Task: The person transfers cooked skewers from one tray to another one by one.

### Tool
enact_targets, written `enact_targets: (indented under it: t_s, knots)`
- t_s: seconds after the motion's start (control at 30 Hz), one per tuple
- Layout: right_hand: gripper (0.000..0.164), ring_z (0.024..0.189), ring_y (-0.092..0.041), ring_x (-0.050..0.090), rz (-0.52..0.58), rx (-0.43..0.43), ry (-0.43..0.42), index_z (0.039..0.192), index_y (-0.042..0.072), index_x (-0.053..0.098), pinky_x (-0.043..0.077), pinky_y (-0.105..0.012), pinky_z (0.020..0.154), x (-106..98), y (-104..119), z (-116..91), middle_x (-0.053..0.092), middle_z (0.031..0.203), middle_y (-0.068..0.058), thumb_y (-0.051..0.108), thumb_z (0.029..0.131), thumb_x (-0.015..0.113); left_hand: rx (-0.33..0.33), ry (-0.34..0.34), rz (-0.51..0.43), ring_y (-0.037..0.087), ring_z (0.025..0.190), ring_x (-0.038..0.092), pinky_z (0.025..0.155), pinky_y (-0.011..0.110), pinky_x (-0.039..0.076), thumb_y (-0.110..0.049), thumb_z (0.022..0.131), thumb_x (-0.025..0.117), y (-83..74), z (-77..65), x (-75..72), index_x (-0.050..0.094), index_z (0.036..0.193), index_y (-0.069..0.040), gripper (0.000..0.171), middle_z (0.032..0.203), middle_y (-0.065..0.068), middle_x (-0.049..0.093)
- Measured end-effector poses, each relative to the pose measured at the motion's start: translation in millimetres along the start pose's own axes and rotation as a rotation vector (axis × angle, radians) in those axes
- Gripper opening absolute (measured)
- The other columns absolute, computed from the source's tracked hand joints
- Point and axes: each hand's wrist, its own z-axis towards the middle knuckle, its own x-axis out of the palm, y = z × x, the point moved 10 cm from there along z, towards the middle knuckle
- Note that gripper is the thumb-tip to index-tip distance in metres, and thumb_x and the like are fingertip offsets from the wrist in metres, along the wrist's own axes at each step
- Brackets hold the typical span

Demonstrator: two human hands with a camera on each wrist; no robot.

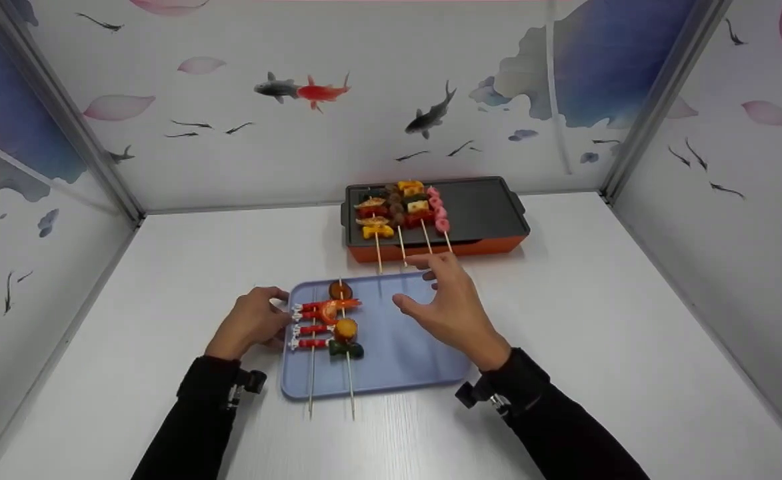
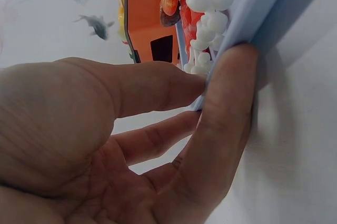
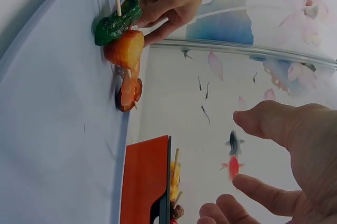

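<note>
My left hand [image 1: 252,323] is at the left edge of a blue tray [image 1: 397,360] and pinches its rim [image 2: 253,16] between thumb and fingers. On the tray's left part lie two skewers: one of red-and-white pieces [image 1: 312,330], the other with a shrimp, yellow and green pieces [image 1: 346,330]. Over the tray's right part hovers my right hand [image 1: 454,310], thumb and fingers spread, holding nothing. In the right wrist view the thumb [image 3: 263,121] stands well apart from the fingers. Beyond the tray, several skewers [image 1: 401,210] lie side by side on a grill [image 1: 484,210].
The orange-and-black grill stands at the back of the white table [image 1: 204,267], close to the printed wall [image 1: 364,147]. Handles of its skewers stick out over the front edge, toward the tray. Panels close in the left and right sides too.
</note>
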Motion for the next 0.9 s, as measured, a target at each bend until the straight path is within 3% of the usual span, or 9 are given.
enact_targets:
  t_s: [0.23,0.63,0.9]
  knots:
    - [0.062,0.117,-0.026,0.057,-0.026,0.016,-0.057,0.142,0.018,0.065,0.050,-0.042,0.099,-14,-12,6,0.056,0.129,-0.010,0.035,0.088,0.090,-0.001,-0.001,0.016,0.021,0.078,0.076,0.062,0.033,0.063,-0.015,0.099,0.067,-0.1,0.8,0.7,0.059,0.146,0.003,0.051,0.109,0.020,0.076]
    - [0.077,0.130,-0.034,0.051,-0.053,0.066,-0.101,0.155,0.014,0.055,0.044,-0.052,0.111,-29,-42,17,0.050,0.145,-0.019,0.037,0.090,0.088,-0.019,-0.003,0.014,0.021,0.080,0.076,0.064,0.034,0.064,-0.015,0.099,0.069,2.8,1.3,1.3,0.058,0.147,0.002,0.052,0.111,0.019,0.075]
    - [0.080,0.118,-0.031,0.053,-0.051,0.103,-0.138,0.153,0.010,0.056,0.048,-0.043,0.091,-37,-59,24,0.050,0.142,-0.022,0.036,0.087,0.090,-0.024,-0.003,-0.003,0.019,0.079,0.076,0.064,0.034,0.064,-0.016,0.099,0.067,3.5,1.2,1.1,0.058,0.148,0.001,0.052,0.113,0.020,0.075]
